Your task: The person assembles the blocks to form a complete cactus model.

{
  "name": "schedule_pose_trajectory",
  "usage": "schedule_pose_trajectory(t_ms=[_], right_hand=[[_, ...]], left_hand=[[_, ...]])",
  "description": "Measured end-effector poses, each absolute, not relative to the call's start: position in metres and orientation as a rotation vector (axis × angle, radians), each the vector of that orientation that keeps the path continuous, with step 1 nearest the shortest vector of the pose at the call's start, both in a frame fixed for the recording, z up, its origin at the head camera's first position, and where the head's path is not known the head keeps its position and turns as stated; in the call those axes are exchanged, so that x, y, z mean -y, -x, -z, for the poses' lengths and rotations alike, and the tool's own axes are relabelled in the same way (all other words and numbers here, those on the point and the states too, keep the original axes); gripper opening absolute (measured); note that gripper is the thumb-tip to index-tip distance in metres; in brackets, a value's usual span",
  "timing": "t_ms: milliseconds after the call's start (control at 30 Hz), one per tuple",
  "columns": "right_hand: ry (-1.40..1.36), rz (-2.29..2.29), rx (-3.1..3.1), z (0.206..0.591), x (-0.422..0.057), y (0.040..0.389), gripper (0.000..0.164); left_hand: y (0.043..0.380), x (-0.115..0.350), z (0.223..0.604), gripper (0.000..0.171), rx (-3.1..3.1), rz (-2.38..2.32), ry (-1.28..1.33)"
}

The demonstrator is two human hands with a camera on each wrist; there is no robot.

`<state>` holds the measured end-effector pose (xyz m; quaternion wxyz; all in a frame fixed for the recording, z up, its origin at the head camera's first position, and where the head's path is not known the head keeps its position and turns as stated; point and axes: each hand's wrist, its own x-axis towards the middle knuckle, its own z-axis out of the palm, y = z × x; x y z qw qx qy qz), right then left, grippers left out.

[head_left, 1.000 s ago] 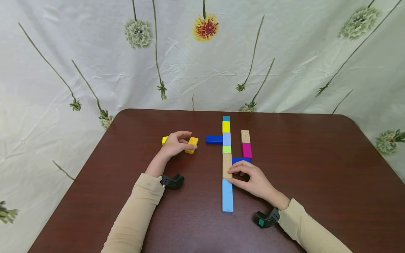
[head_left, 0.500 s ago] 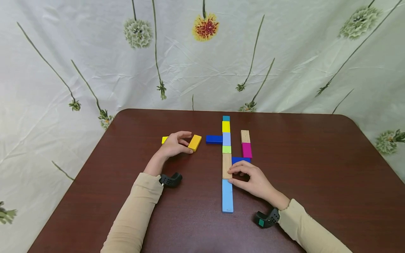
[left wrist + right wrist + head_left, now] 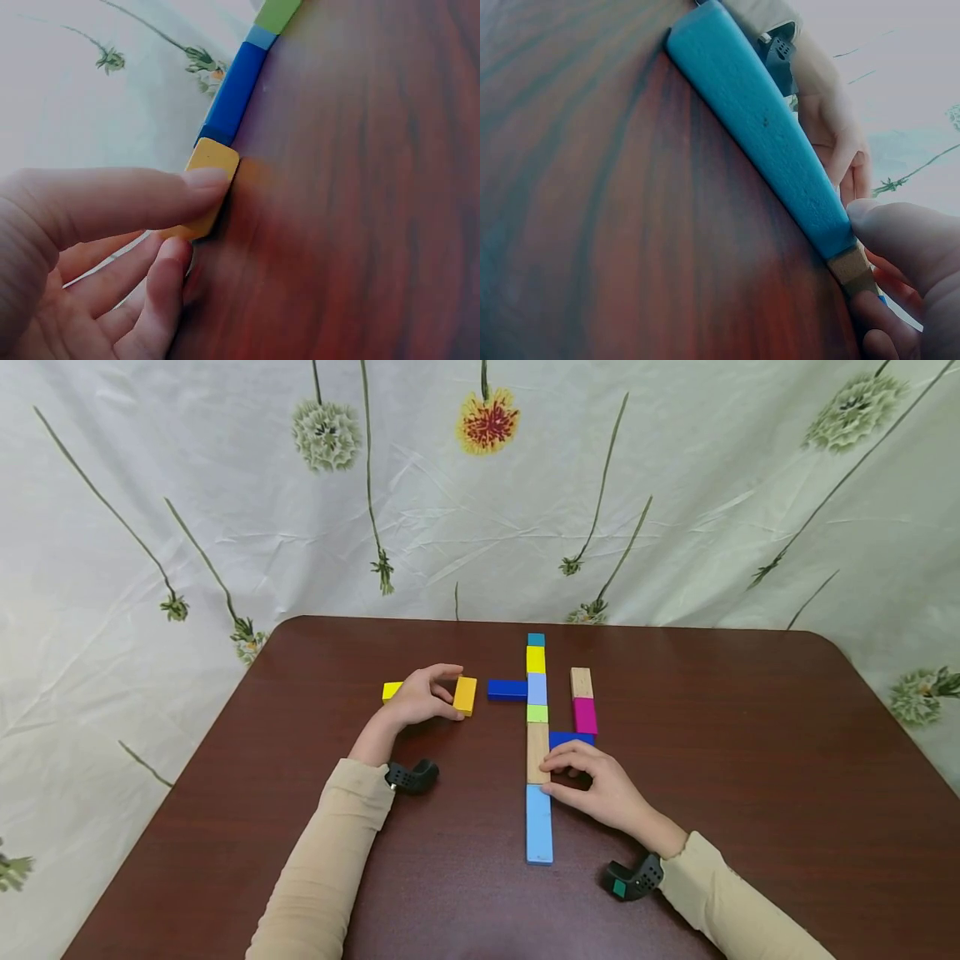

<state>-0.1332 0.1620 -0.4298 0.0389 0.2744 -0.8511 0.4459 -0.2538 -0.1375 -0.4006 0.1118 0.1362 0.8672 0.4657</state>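
My left hand (image 3: 420, 697) pinches an orange-yellow block (image 3: 466, 697) between thumb and fingers; in the left wrist view the thumb lies along the face of that block (image 3: 212, 156). Just right of it, a dark blue block (image 3: 507, 691) points sideways from a column of blocks. Relaxed fingers of my right hand (image 3: 600, 787) touch the right edge of a plain wooden block (image 3: 537, 752) in this column. The right thumb touches near its joint with the long light blue block (image 3: 538, 825), as the light blue block (image 3: 765, 127) in the right wrist view shows.
A bright yellow block (image 3: 391, 692) lies partly hidden behind my left hand. Right of the column stand a magenta block (image 3: 585, 716), a small wooden block (image 3: 581, 682) and another dark blue block (image 3: 572, 739). All lie on a dark brown table (image 3: 750, 735); a floral cloth (image 3: 675, 460) hangs behind.
My left hand has turned the orange-yellow block more upright in view and carried it slightly right, closer to the dark blue block. My right hand has kept still.
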Motion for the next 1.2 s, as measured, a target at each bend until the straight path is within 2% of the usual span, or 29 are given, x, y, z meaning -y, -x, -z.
schedule_pose_trajectory(t_ms=[433,1200], right_hand=[[-0.847,-1.37,2.608,0.43,-0.162,0.134,0.022],[-0.844,-1.377,2.612,0.429,-0.162,0.134,0.022]], left_hand=[[0.265,0.123,0.405,0.066,-2.651,-1.599,-0.091],[0.285,0.097,0.411,0.067,-2.749,-1.554,-0.119]])
